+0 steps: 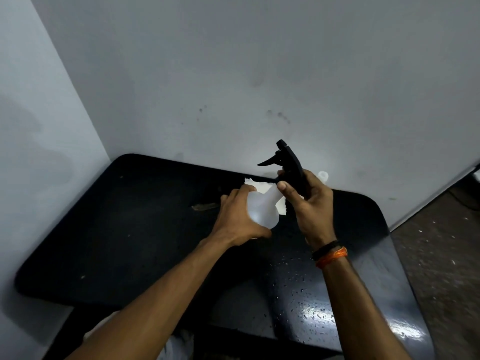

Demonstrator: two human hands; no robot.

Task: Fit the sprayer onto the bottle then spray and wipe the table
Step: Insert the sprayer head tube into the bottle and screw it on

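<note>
A bare back room or utility corner, by the look of it: scuffed, smudged grey-white walls [233,74] meeting behind a worn black table [130,242] flecked with droplets, and a rough speckled brown floor [441,255] to the right.

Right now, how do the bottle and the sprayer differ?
The bottle is translucent white; the sprayer is black. The bottle is rounded with a tapering neck; the sprayer is angular with a thin trigger sticking out. The left hand grips the bottle low; the right hand holds the sprayer higher, at the bottle's neck. Both are held above the table.
</note>
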